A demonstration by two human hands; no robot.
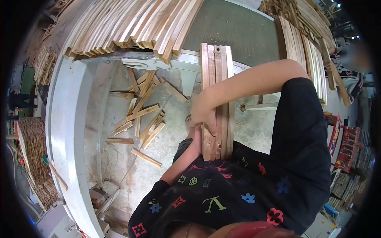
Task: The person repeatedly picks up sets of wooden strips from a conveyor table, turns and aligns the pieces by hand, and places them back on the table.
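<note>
A few wooden strips [224, 131] lie side by side, pressed together as a bundle. Their far end overlaps the edge of a green-surfaced bench [242, 35], and their near end reaches my shirt. My right hand [204, 111] reaches across from the right and wraps over the bundle near its middle. Lower down, my left hand [197, 139] grips the bundle's left side, its fingers partly hidden by the wood. A long row of similar wooden strips [139, 23] is stacked on the bench at the upper left.
Several loose wood offcuts [139, 111] are scattered on the concrete floor [170, 111]. A white metal frame [71, 139] stands at left. More wooden boards [305, 59] stand at right, near another person [349, 71]. Stacked wood [35, 154] and a red rack [347, 146] flank me.
</note>
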